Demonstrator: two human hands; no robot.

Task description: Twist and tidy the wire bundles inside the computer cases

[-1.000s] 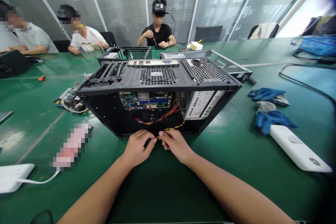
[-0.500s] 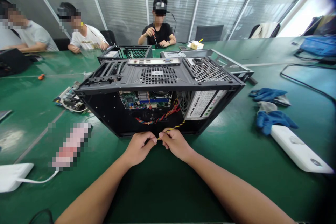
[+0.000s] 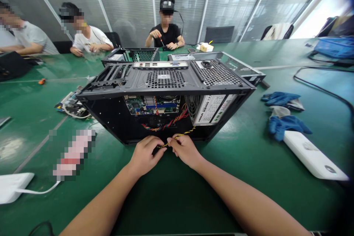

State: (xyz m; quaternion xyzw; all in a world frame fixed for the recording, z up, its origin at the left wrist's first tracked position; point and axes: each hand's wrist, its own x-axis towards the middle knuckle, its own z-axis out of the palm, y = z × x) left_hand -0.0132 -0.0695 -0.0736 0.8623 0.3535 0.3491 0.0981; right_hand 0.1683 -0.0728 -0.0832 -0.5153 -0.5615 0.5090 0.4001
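A yellow-and-black twisted power cable [image 3: 186, 132] runs out from the power supply [image 3: 212, 110] of an open black computer case [image 3: 166, 90]. My right hand [image 3: 186, 150] pinches this cable between thumb and fingers. My left hand [image 3: 146, 155] is curled around its free end, thumb and index finger close on either side of it; the end itself is hidden in the palm. Both hands are just in front of the case's near lower edge. Inside the case are a motherboard [image 3: 135, 106] and a bundle of coloured wires [image 3: 174, 121].
Left of the case lie a loose circuit board assembly [image 3: 72, 105], a blurred-out phone-like object [image 3: 74, 155] and a white power bank [image 3: 16, 188]. At right are blue gloves [image 3: 289, 125] and a white device [image 3: 315, 155]. More case parts [image 3: 238, 64] stand behind; several people sit across the table.
My left hand's thumb and index finger have parted slightly, so more of the cable shows between them. My right hand keeps its pinch. The whole view has shifted a little.
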